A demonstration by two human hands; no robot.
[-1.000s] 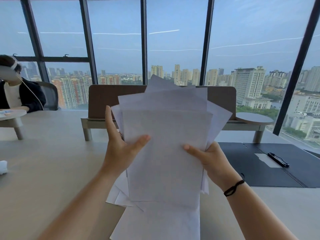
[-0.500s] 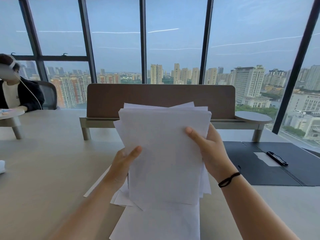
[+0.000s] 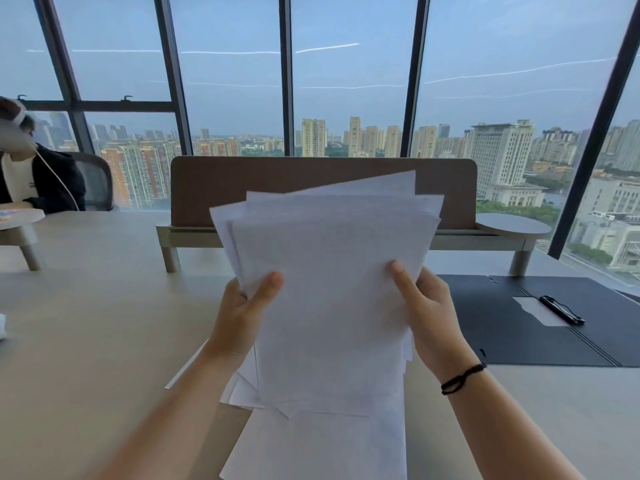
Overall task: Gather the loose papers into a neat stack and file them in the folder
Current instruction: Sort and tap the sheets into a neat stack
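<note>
The person holds a bundle of white papers (image 3: 332,292) upright above the table (image 3: 97,327), with both hands. The left hand (image 3: 239,317) grips the left edge, thumb in front; its other fingers are hidden behind the sheets. The right hand (image 3: 429,317) grips the right edge in the same way, and a black band (image 3: 462,378) sits on its wrist. The sheets are not even: some corners stick out at the top and at the bottom. More paper (image 3: 318,445) lies under the bundle, cut off by the lower border. The dark folder (image 3: 512,327) lies open on the table at the right, partly out of the frame, with a black pen (image 3: 561,309) on it.
</note>
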